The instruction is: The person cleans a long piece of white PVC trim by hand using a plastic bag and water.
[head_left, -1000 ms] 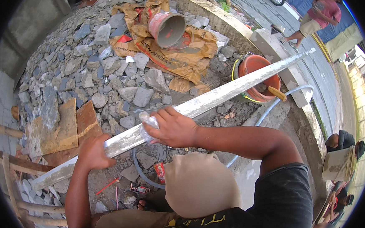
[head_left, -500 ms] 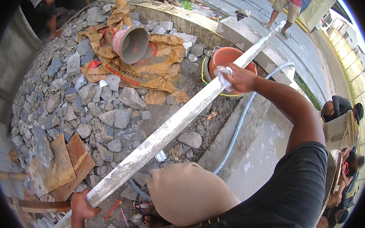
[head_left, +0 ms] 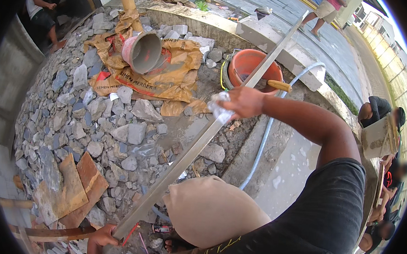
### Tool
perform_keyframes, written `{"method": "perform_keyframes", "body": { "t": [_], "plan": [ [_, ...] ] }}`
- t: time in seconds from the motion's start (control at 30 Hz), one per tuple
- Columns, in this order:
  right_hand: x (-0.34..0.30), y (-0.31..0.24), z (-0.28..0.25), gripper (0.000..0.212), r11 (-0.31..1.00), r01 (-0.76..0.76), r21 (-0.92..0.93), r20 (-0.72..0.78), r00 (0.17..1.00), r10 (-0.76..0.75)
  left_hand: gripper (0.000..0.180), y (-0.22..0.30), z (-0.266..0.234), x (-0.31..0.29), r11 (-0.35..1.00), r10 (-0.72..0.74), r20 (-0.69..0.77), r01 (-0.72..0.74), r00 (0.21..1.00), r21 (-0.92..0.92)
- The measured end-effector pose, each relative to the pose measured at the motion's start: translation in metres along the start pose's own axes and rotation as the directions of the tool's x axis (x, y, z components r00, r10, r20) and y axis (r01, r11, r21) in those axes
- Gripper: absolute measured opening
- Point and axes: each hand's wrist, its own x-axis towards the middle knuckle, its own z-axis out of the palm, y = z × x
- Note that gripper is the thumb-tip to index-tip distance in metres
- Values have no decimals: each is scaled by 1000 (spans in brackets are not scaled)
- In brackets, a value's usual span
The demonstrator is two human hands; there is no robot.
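A long grey metal straightedge [head_left: 197,145], smeared with dried cement, runs from the lower left up to the upper right. My left hand [head_left: 99,238] grips its near end at the bottom of the view. Around the bar's middle my right hand [head_left: 244,102] presses a crumpled white rag [head_left: 219,110] against it. The bar now shows its narrow edge. Under the far part of the bar stands an orange bucket [head_left: 251,67] with a wooden-handled tool [head_left: 279,85] lying across it.
Grey rubble [head_left: 96,120] covers the ground at left, with brown cement sacks [head_left: 174,76] and a tipped bucket [head_left: 143,52] on them. A pale hose [head_left: 268,131] runs along a concrete kerb [head_left: 283,43]. People stand at top right, top left and right edge. Wooden boards [head_left: 71,189] lie lower left.
My right hand with the rag slid out toward the bar's far end, then back toward its middle. The bar has rolled onto its edge, and my left hand has shifted down to its near end.
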Motion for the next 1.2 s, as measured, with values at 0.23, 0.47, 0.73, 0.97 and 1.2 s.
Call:
{"method": "perform_keyframes", "body": {
  "t": [0.23, 0.47, 0.73, 0.97, 1.2],
  "plan": [
    [-47, 74, 1, 56, 935, -334, -121, 88, 934, 346, 38, -28, -25, 30, 937, 19, 457, 144, 889, -319],
    [101, -173, 23, 37, 992, 76, 101, -284, 958, -44, 44, -29, -24, 38, 860, 36, 540, 249, 841, -445],
    [-24, 23, 16, 49, 965, -251, 75, -92, 962, 257, 43, -56, -27, 45, 817, 51, 578, 299, 814, -492],
    [-45, 64, 21, 55, 929, -357, -101, 88, 926, 366, 48, -35, -26, 40, 858, 13, 532, 264, 846, -440],
    [104, -189, 43, 44, 992, 118, 34, -521, 850, -83, 54, -72, -44, 49, 876, 81, 645, 255, 760, -410]
  ]
}}
